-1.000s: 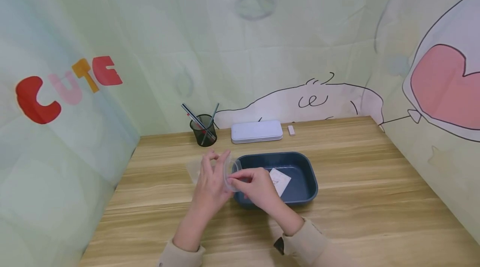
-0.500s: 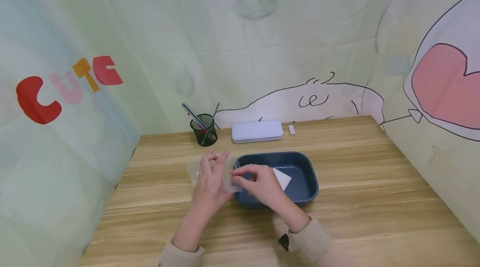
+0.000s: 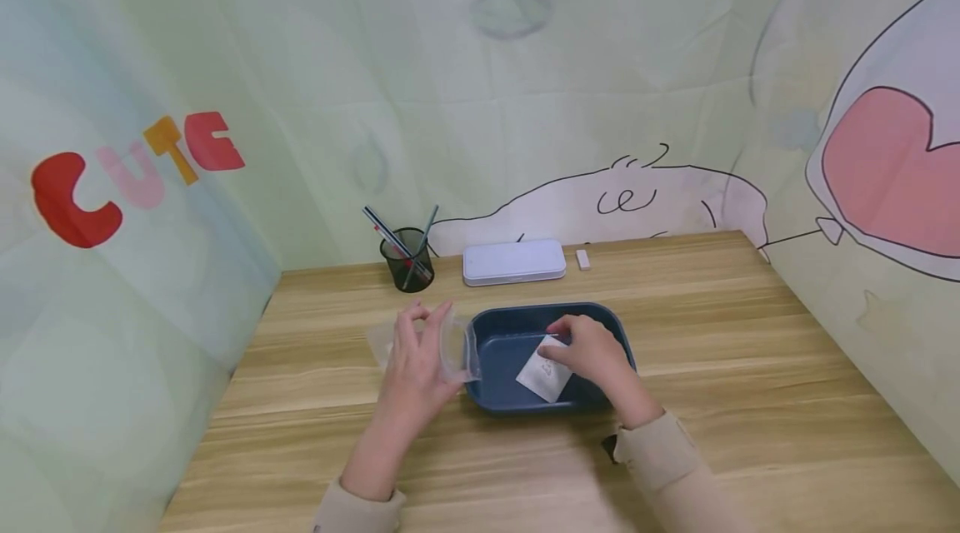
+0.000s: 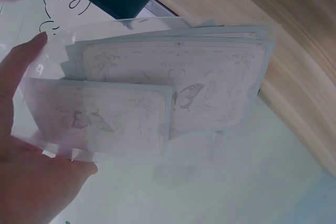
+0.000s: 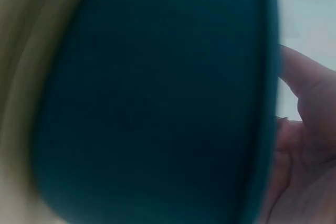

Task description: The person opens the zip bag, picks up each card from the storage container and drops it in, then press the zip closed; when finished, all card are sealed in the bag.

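My left hand (image 3: 412, 366) grips a clear plastic bag (image 3: 456, 350) beside the left end of a dark blue tray (image 3: 498, 312), its mouth spread toward the tray. Several pale cards with butterfly prints (image 4: 126, 114) sit inside the bag in the left wrist view, between thumb and fingers. Over the right part of the tray, my right hand (image 3: 596, 350) pinches a white printed card (image 3: 543, 375) by its upper edge, thumb across its face. From the right wrist camera the tray wall (image 5: 157, 98) fills most of the view and hides the fingertips.
A black mesh pen cup (image 3: 408, 266) with several pens stands at the back left. Beside it lie a white pencil case (image 3: 513, 261) and a small pale eraser (image 3: 582, 260). Printed curtains enclose the wooden table (image 3: 720, 333).
My right hand has left the bag's mouth and moved right to the card in the tray, which now lies slightly further left. The left hand still holds the bag, almost unmoved.
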`<action>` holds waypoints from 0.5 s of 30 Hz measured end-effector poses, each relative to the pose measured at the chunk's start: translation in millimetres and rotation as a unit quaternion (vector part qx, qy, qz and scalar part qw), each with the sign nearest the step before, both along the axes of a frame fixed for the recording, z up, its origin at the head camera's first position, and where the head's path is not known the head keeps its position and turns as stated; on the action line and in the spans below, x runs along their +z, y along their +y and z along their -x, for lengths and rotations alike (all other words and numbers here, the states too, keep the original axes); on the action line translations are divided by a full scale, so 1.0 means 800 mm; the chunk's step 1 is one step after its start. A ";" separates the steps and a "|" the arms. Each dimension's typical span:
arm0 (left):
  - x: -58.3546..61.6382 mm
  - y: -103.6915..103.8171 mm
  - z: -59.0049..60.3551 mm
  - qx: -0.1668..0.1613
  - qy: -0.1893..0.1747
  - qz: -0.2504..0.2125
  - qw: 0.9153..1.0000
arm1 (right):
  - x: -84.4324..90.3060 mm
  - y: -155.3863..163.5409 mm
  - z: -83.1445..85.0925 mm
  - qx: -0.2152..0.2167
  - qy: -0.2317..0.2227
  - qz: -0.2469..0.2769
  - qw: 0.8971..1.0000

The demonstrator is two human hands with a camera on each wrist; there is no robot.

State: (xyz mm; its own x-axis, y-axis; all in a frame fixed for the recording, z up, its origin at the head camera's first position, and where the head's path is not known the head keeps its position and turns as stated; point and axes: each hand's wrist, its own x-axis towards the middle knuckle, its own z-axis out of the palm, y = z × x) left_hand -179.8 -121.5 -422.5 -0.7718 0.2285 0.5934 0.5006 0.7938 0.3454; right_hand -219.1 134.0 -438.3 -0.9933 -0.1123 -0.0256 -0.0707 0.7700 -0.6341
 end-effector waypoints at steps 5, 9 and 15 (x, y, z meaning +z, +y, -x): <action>0.000 -0.001 0.000 0.001 -0.009 0.000 1.000 | -0.013 0.009 0.005 -0.002 -0.036 -0.023 0.999; 0.000 -0.001 0.000 -0.001 -0.005 0.001 1.000 | -0.020 0.012 0.008 -0.001 -0.055 -0.041 0.998; 0.000 -0.001 0.000 -0.003 0.005 0.000 1.000 | -0.028 0.015 0.012 -0.007 -0.075 -0.090 0.993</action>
